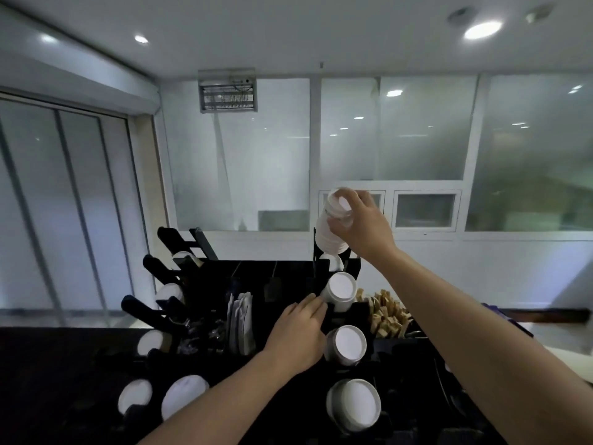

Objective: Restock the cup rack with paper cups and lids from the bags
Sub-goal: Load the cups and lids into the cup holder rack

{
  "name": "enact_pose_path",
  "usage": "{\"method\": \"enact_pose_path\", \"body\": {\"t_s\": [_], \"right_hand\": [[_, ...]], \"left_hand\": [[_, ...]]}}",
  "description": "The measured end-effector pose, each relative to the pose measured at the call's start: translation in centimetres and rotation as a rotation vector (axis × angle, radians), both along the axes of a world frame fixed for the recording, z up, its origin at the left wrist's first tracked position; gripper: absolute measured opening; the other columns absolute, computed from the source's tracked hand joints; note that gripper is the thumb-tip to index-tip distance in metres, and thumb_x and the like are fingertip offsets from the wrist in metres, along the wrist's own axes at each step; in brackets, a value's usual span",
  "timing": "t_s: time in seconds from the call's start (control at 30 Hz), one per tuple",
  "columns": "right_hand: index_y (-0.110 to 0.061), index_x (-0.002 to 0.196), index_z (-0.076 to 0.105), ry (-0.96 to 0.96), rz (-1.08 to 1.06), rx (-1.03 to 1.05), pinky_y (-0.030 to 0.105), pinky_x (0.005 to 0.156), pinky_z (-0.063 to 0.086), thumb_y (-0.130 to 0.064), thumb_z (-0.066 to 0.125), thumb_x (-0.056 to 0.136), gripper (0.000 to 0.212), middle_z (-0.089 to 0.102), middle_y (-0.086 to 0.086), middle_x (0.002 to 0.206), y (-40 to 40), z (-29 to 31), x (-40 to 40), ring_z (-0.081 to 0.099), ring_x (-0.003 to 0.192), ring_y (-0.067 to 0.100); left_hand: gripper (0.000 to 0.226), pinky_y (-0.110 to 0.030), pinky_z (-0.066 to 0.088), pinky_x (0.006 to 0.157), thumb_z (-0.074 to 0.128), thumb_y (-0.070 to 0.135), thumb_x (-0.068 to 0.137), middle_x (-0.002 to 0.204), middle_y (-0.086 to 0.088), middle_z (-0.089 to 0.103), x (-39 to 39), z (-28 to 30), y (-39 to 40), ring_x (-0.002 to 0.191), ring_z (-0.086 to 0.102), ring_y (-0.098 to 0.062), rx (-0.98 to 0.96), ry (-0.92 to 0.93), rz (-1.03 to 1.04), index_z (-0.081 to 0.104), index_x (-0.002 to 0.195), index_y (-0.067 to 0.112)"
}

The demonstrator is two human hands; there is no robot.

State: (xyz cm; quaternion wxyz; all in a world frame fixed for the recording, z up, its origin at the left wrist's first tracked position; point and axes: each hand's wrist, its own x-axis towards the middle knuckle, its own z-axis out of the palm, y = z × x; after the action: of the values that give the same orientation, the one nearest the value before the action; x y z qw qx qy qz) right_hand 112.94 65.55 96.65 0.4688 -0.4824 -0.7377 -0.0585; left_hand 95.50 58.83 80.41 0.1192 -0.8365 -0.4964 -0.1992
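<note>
A black cup rack (pixel 288 271) stands in front of me, with white cup stacks slanting out of its slots. My right hand (pixel 362 223) grips the top of a tall stack of white paper cups (pixel 327 232) whose lower end sits in the top right slot. My left hand (pixel 298 335) rests on the rack with its fingertips touching the side of the second cup stack (pixel 340 292). Below that sit two more stacks, a middle one (pixel 348 345) and a wider bottom one (pixel 356 404). On the left side, white lids (pixel 184 396) show in the holders.
White sachets (pixel 240 319) fill a middle compartment and brown packets (pixel 385 313) stand in a bin on the right. Black empty holder arms (pixel 179 242) stick up at the rack's left. Frosted glass partitions lie behind the dark counter (pixel 48 380).
</note>
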Motion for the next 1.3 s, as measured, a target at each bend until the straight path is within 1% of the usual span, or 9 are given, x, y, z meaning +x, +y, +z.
{"method": "enact_pose_path", "body": {"t_s": [0.2,0.4,0.5,0.77,0.87,0.97,1.1,1.23,1.3], "right_hand": [[-0.04,0.132,0.047,-0.066,0.02,-0.108,0.038,0.079,0.054,-0.041,0.069,0.088,0.049,0.047,-0.003,0.136,1.8,-1.6,-0.2,0.06,0.102,0.025],[-0.039,0.132,0.048,-0.026,0.074,-0.172,0.042,0.087,0.054,-0.038,0.071,0.088,0.05,0.046,-0.002,0.138,3.3,-2.9,-0.3,0.058,0.107,0.026],[-0.036,0.134,0.048,-0.035,0.09,-0.221,0.037,0.089,0.05,-0.036,0.072,0.088,0.052,0.046,-0.001,0.139,4.2,-3.3,-0.4,0.056,0.109,0.025],[-0.035,0.128,0.044,-0.162,0.042,-0.309,0.036,0.079,0.051,-0.034,0.072,0.088,0.049,0.045,-0.001,0.132,6.3,-5.9,0.2,0.056,0.091,0.021],[-0.035,0.134,0.043,-0.347,-0.073,-0.299,0.04,0.092,0.046,-0.037,0.071,0.088,0.054,0.046,-0.001,0.137,7.1,-6.4,0.0,0.05,0.119,0.026],[-0.036,0.143,0.042,-0.502,-0.131,-0.275,0.046,0.111,0.028,-0.028,0.066,0.088,0.06,0.04,-0.002,0.149,7.7,-6.9,-0.4,0.025,0.145,0.023],[-0.042,0.144,0.04,-0.451,-0.116,-0.337,0.054,0.116,0.022,-0.026,0.057,0.091,0.059,0.03,-0.005,0.157,7.5,-7.2,-0.4,0.013,0.15,0.022],[-0.045,0.15,0.037,-0.459,-0.126,-0.426,0.055,0.119,0.015,-0.029,0.053,0.095,0.059,0.015,-0.003,0.166,6.4,-6.3,-0.1,0.0,0.154,0.022],[-0.044,0.15,0.038,-0.453,-0.134,-0.427,0.054,0.118,0.02,-0.027,0.049,0.095,0.058,0.016,-0.006,0.167,5.6,-6.3,0.1,0.007,0.154,0.022]], "left_hand": [[0.078,-0.037,0.031,0.12,0.022,0.031,0.079,0.158,-0.004,0.041,0.0,-0.5,0.3,0.15,0.031,-0.019,-0.02,-0.022,0.02,0.045,0.15,0.01],[0.086,-0.036,0.026,0.122,0.013,0.038,0.078,0.164,-0.004,0.03,0.3,-1.0,0.2,0.152,0.026,-0.019,-0.055,-0.041,0.022,0.036,0.156,0.01],[0.088,-0.035,0.024,0.123,0.01,0.04,0.077,0.165,-0.003,0.026,0.5,-1.0,0.2,0.153,0.022,-0.017,-0.068,-0.047,0.028,0.031,0.158,0.011],[0.083,-0.036,0.027,0.122,0.015,0.037,0.08,0.166,-0.004,0.025,0.1,-1.4,0.3,0.153,0.023,-0.018,-0.072,-0.041,0.009,0.03,0.158,0.01],[0.081,-0.036,0.028,0.121,0.018,0.036,0.081,0.165,-0.005,0.027,0.2,-1.5,0.5,0.152,0.025,-0.019,-0.068,-0.048,0.0,0.032,0.157,0.009],[0.079,-0.036,0.031,0.12,0.022,0.034,0.082,0.163,-0.006,0.031,0.1,-1.5,0.5,0.15,0.03,-0.02,-0.054,-0.055,-0.009,0.036,0.155,0.008],[0.08,-0.036,0.029,0.121,0.02,0.036,0.082,0.164,-0.005,0.029,0.0,-1.8,0.5,0.15,0.028,-0.02,-0.048,-0.053,-0.005,0.034,0.156,0.009],[0.079,-0.038,0.028,0.121,0.019,0.035,0.083,0.165,-0.005,0.028,0.2,-1.7,0.5,0.151,0.027,-0.02,-0.052,-0.055,0.003,0.032,0.157,0.009],[0.074,-0.037,0.026,0.122,0.027,0.03,0.087,0.165,-0.005,0.026,0.1,-1.5,0.3,0.152,0.025,-0.02,-0.07,-0.047,0.008,0.03,0.158,0.01]]}}
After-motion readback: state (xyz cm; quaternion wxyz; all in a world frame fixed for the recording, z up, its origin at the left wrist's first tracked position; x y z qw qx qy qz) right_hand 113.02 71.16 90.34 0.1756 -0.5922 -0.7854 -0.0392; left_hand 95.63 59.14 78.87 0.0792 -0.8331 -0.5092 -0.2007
